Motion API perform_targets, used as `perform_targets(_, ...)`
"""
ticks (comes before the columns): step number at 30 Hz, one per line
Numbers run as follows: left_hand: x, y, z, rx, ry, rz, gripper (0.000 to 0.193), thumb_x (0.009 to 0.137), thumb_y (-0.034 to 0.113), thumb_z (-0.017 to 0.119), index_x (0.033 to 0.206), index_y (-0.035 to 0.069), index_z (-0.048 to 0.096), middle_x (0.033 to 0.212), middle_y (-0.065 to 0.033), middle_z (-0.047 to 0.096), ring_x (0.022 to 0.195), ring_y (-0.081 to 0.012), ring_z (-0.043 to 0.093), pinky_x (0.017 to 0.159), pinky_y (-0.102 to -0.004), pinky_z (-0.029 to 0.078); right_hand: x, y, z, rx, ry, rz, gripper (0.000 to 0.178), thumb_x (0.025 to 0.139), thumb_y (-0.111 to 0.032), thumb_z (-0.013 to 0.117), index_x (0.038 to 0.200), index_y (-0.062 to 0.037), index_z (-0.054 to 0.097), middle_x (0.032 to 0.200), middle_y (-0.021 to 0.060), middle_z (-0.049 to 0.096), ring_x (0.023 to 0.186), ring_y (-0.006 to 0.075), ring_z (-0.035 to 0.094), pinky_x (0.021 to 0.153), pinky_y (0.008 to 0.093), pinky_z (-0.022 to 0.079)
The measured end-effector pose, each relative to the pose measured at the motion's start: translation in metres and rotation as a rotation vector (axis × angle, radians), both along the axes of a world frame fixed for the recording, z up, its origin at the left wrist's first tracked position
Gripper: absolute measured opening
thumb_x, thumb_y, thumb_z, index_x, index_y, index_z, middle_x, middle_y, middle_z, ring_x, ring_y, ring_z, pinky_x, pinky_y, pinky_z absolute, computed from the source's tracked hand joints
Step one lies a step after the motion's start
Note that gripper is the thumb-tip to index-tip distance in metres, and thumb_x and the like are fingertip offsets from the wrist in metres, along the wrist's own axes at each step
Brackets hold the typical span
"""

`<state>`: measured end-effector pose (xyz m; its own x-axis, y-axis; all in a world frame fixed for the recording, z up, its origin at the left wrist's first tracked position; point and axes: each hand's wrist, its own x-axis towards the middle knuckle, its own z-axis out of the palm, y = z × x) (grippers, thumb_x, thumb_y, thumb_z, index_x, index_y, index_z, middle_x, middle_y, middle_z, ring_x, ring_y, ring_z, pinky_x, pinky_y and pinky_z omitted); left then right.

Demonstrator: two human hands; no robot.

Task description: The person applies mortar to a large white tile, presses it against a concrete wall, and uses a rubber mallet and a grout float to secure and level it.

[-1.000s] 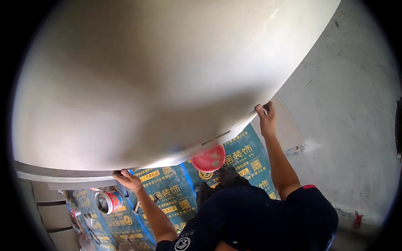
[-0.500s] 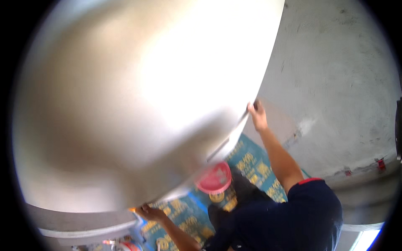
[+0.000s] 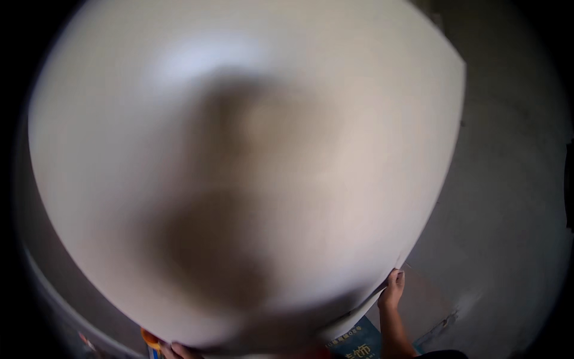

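A large, pale, glossy panel (image 3: 371, 149) fills most of the head view, its smooth face carrying a dark blurred reflection. On its lower right edge my right hand (image 3: 391, 290) is closed, the arm reaching up from the bottom of the picture. My left hand (image 3: 177, 350) holds the lower left edge; only part of it shows at the picture's bottom. Right beside it is a rounded orange object (image 3: 150, 339), too little of which shows to name. What lies behind the panel is hidden.
A grey, rough wall or similar surface (image 3: 508, 197) stretches along the right. Under the panel's lower right edge shows a teal floor covering (image 3: 359, 341) with yellow markings. A pale curved ledge (image 3: 66, 311) runs along the lower left.
The panel takes up more of the view and its corner shows at upper right. Both hands sit lower in the picture, still on its edges. The pink basin is now almost wholly hidden.
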<state>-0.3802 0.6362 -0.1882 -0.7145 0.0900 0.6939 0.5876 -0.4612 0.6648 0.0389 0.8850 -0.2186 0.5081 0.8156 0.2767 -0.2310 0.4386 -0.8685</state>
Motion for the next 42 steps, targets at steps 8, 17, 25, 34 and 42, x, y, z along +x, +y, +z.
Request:
perform_targets(8, -0.053, 0.034, 0.031, -0.122, 0.034, -0.005, 0.047, 0.094, 0.030, 0.050, 0.119, -0.010, 0.050, 0.097, -0.0092, 0.058, 0.085, -0.0143, 0.052, 0.075, -0.0255, 0.042, -0.015, 0.026, 0.022, -0.019, 0.003, 0.182, 0.068, 0.097, -0.049, 0.043, 0.139, 0.0034, 0.032, 0.141, 0.0167, 0.039, 0.126, 0.0264, 0.040, 0.106, 0.0405, 0.031)
perform_targets(17, -0.028, 0.033, 0.055, -0.009, -0.016, -0.035, 0.031, 0.090, 0.025, 0.063, 0.073, 0.003, 0.049, 0.069, 0.0004, 0.047, 0.064, -0.0072, 0.039, 0.058, -0.0234, 0.030, 0.023, 0.031, 0.027, -0.134, 0.059, 0.481, 0.075, 0.092, -0.057, 0.045, 0.142, -0.0028, 0.031, 0.147, 0.0123, 0.031, 0.133, 0.0277, 0.029, 0.112, 0.0429, 0.020)
perform_targets(25, 0.001, 0.012, 0.064, -0.004, 0.004, -0.027, 0.040, 0.094, 0.032, 0.056, 0.097, -0.008, 0.060, 0.085, -0.0053, 0.060, 0.078, -0.0104, 0.051, 0.073, -0.0241, 0.038, 0.051, 0.020, 0.050, -0.035, 0.120, 0.503, 0.077, 0.091, -0.057, 0.047, 0.142, -0.0006, 0.031, 0.148, 0.0128, 0.030, 0.134, 0.0280, 0.028, 0.112, 0.0429, 0.017)
perform_targets(34, -0.001, 0.033, 0.155, 0.149, -0.108, 0.027, 0.024, 0.086, 0.008, 0.052, 0.064, 0.005, 0.043, 0.067, 0.0034, 0.041, 0.063, -0.0070, 0.038, 0.057, -0.0236, 0.029, 0.028, 0.051, 0.104, -0.025, 0.291, 0.502, 0.056, 0.092, -0.030, 0.059, 0.133, 0.0028, 0.039, 0.134, 0.0120, 0.048, 0.124, 0.0273, 0.043, 0.107, 0.0418, 0.030)
perform_targets(42, -0.022, 0.041, 0.313, 0.180, -0.178, 0.319, 0.023, 0.088, 0.020, 0.055, 0.079, 0.000, 0.060, 0.083, -0.0073, 0.056, 0.078, -0.0192, 0.049, 0.073, -0.0356, 0.040, -0.057, 0.100, 0.258, -0.107, 0.249, 0.469, 0.061, 0.084, -0.029, 0.071, 0.124, 0.0095, 0.046, 0.115, 0.0132, 0.058, 0.107, 0.0222, 0.053, 0.095, 0.0333, 0.040)
